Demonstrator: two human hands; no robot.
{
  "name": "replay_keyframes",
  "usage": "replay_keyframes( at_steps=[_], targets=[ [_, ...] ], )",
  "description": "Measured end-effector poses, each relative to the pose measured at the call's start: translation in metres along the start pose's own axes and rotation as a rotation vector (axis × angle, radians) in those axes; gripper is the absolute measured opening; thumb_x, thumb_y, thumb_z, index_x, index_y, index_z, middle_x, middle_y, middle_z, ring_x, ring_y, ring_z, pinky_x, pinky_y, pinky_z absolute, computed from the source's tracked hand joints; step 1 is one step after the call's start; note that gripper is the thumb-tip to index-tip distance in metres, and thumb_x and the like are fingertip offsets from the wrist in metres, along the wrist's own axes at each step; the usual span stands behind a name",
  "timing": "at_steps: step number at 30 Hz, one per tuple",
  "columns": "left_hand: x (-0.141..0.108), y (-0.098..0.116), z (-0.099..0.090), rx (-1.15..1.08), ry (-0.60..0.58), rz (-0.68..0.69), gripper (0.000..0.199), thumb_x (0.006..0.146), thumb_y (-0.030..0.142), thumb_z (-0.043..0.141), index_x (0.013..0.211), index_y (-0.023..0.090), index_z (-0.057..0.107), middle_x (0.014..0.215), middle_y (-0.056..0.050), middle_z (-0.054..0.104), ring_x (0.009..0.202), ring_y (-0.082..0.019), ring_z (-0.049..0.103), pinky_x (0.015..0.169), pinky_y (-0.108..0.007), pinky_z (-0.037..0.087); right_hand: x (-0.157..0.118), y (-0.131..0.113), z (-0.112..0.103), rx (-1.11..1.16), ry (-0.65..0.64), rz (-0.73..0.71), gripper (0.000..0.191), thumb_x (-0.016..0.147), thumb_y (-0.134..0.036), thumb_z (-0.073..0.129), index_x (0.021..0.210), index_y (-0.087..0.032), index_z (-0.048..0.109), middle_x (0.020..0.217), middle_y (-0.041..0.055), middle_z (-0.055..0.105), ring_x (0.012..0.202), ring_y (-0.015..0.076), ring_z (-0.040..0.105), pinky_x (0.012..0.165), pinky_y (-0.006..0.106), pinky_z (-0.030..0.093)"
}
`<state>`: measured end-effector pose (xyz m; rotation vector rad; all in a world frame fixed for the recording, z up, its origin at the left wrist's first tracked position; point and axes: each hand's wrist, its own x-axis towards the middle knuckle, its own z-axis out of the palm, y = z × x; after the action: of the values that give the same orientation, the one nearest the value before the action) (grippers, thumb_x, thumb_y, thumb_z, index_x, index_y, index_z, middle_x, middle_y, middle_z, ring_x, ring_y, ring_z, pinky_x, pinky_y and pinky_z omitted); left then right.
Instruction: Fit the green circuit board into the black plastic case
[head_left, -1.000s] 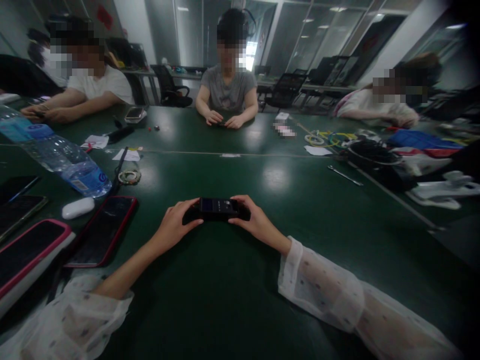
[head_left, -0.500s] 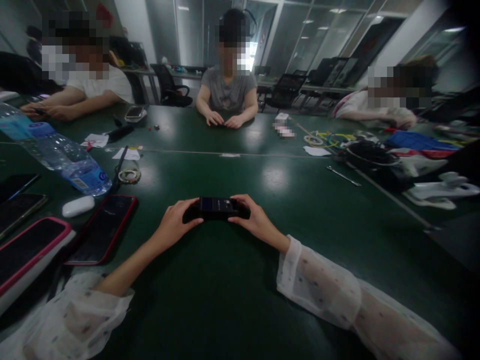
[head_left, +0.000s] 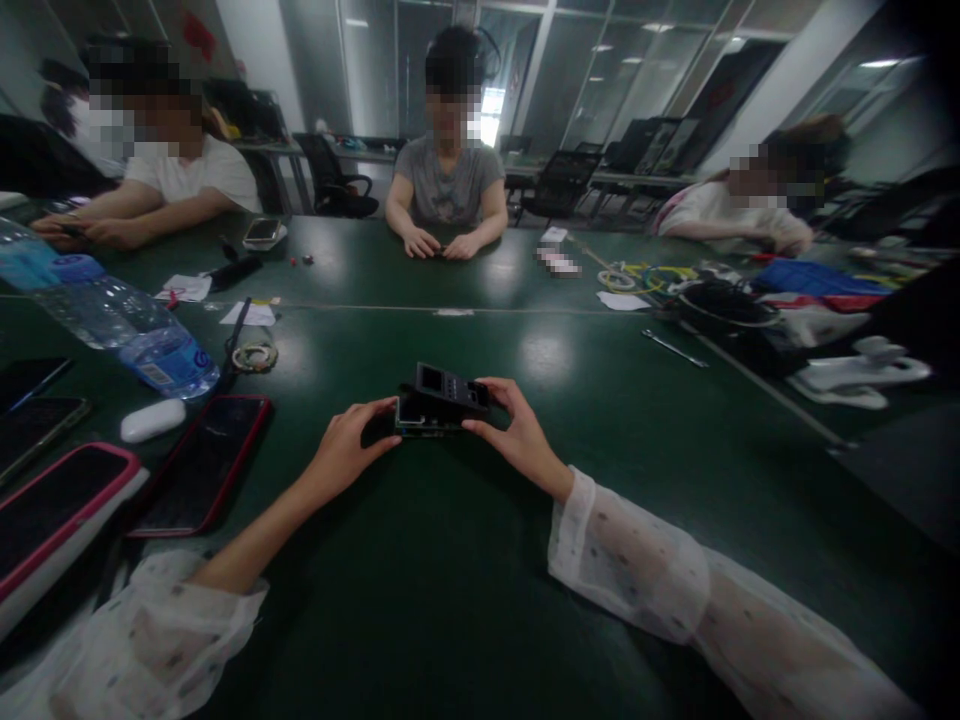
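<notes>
Over the green table in the middle of the view is a small electronic device in two parts. Its black cover [head_left: 451,389], with a square window and a row of small holes, is tilted, its left end raised. Beneath it, part of a circuit board [head_left: 417,430] shows. My left hand [head_left: 349,445] grips the board's left end between thumb and fingers. At the other end, my right hand [head_left: 521,430] pinches the cover's right end; whether it also touches the board I cannot tell.
To my left lie a red-edged phone [head_left: 214,460], a white earbud case [head_left: 152,421], a pink-framed phone [head_left: 64,520] and a water bottle [head_left: 161,345]. A wrench [head_left: 673,348] and tangled cables [head_left: 652,278] lie to the right. Several people sit across the table [head_left: 480,600].
The black cover lay flat on the device before; its left end has risen, exposing the circuit board. My hands keep nearly the same places, and the view has shifted slightly.
</notes>
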<state>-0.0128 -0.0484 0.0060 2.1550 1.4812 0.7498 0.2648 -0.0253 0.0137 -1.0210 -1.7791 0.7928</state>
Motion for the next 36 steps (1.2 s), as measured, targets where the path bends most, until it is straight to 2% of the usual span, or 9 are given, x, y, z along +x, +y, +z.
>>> replay_keyframes(
  at_steps=[5, 9, 11, 15, 22, 28, 36],
  targets=[
    [0.000, 0.000, -0.001, -0.015, -0.010, 0.014, 0.050, 0.087, 0.037, 0.060, 0.135, 0.028, 0.045, 0.129, -0.006, 0.058, 0.116, -0.025, 0.055, 0.096, -0.047, 0.044, 0.000, 0.003, -0.022, -0.094, 0.227, -0.036, 0.053, 0.077, -0.037, 0.072, 0.121, -0.025, 0.044, 0.120, 0.0081, 0.058, 0.113, 0.0245, 0.058, 0.101, 0.045, 0.044],
    [-0.002, 0.001, -0.002, -0.020, -0.015, -0.006, 0.050, 0.088, 0.038, 0.059, 0.135, 0.029, 0.045, 0.129, -0.006, 0.057, 0.116, -0.025, 0.055, 0.095, -0.048, 0.044, -0.007, 0.023, -0.050, -0.228, 0.399, -0.018, 0.055, 0.076, -0.040, 0.072, 0.119, -0.023, 0.044, 0.117, 0.0092, 0.057, 0.108, 0.0258, 0.059, 0.096, 0.048, 0.047],
    [-0.002, 0.002, -0.003, -0.016, -0.017, -0.015, 0.050, 0.088, 0.039, 0.059, 0.135, 0.029, 0.045, 0.129, -0.006, 0.057, 0.116, -0.026, 0.055, 0.095, -0.049, 0.045, -0.012, 0.036, -0.062, -0.270, 0.424, 0.002, 0.056, 0.075, -0.041, 0.072, 0.119, -0.022, 0.044, 0.115, 0.0098, 0.058, 0.106, 0.0263, 0.059, 0.095, 0.049, 0.047],
    [-0.003, 0.003, -0.003, -0.009, -0.018, -0.018, 0.049, 0.088, 0.041, 0.058, 0.134, 0.029, 0.045, 0.130, -0.006, 0.057, 0.116, -0.026, 0.054, 0.096, -0.049, 0.044, -0.017, 0.052, -0.070, -0.311, 0.396, 0.055, 0.057, 0.073, -0.042, 0.073, 0.118, -0.021, 0.044, 0.111, 0.0103, 0.060, 0.102, 0.0269, 0.060, 0.091, 0.049, 0.049],
    [-0.001, 0.003, -0.003, -0.001, -0.022, -0.009, 0.050, 0.088, 0.041, 0.059, 0.134, 0.028, 0.046, 0.130, -0.006, 0.057, 0.117, -0.026, 0.054, 0.097, -0.048, 0.043, -0.015, 0.064, -0.067, -0.428, 0.231, 0.143, 0.061, 0.073, -0.047, 0.072, 0.119, -0.018, 0.045, 0.114, 0.0151, 0.056, 0.102, 0.0309, 0.059, 0.089, 0.053, 0.049],
    [-0.001, 0.003, -0.002, -0.005, -0.019, -0.012, 0.050, 0.088, 0.041, 0.059, 0.134, 0.029, 0.046, 0.130, -0.005, 0.057, 0.117, -0.025, 0.054, 0.098, -0.046, 0.043, -0.017, 0.066, -0.066, -0.460, 0.227, 0.126, 0.082, 0.069, -0.050, 0.074, 0.134, -0.020, 0.035, 0.123, 0.0168, 0.049, 0.111, 0.0342, 0.054, 0.094, 0.056, 0.047],
    [-0.001, 0.003, -0.002, -0.018, -0.018, -0.019, 0.049, 0.087, 0.040, 0.060, 0.134, 0.029, 0.046, 0.131, -0.005, 0.056, 0.119, -0.025, 0.053, 0.099, -0.047, 0.043, -0.017, 0.067, -0.067, -0.432, 0.234, 0.114, 0.079, 0.071, -0.050, 0.073, 0.134, -0.021, 0.036, 0.122, 0.0158, 0.049, 0.110, 0.0332, 0.054, 0.095, 0.056, 0.047]
  ],
)
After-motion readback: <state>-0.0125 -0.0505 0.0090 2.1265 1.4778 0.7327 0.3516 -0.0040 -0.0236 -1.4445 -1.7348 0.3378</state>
